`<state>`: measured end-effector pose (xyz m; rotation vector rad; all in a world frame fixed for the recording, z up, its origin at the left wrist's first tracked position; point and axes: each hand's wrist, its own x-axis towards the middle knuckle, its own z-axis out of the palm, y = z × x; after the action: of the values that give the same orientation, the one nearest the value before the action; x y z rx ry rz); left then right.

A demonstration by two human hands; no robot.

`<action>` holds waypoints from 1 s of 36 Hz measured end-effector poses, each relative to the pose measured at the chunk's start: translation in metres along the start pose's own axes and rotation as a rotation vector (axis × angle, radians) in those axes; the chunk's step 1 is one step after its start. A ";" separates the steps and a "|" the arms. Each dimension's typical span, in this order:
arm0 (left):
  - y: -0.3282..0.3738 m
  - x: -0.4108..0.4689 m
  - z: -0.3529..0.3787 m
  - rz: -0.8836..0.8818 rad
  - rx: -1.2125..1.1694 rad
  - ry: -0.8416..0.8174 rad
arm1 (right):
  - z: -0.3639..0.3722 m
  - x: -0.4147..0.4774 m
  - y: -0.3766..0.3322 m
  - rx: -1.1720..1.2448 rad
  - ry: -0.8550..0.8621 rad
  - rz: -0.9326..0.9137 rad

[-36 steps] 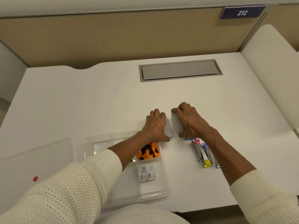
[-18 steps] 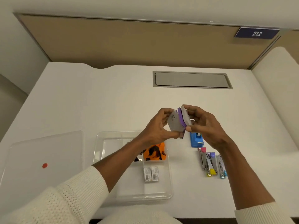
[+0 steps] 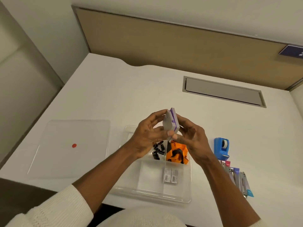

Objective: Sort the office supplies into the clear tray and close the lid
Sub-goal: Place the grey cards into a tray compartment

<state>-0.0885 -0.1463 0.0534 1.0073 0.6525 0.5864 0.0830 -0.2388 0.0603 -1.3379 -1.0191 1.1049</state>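
Observation:
Both hands hold a pair of flat grey packs with purple edges pressed together, upright, above the far end of the clear tray. My left hand grips them from the left, my right hand from the right. The tray holds black binder clips, orange and black pieces and two small staple boxes in separate compartments. Its clear lid, marked with a red dot, lies flat to the left.
To the right of the tray lie a blue tape dispenser and a row of several small staplers. A grey cable hatch is set into the white desk's far side. A tan partition stands behind the desk.
The hands picked the two grey packs up off the desk, brought them together and carried them left over the tray. The view has swung to the left.

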 end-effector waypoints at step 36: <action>-0.023 -0.058 -0.103 -0.165 0.012 0.418 | 0.171 -0.006 0.049 -0.875 0.397 -0.189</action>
<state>-0.1994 -0.1383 0.0068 0.8365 1.0983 0.6530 -0.0863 -0.2125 0.0119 -1.9853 -1.3444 0.1901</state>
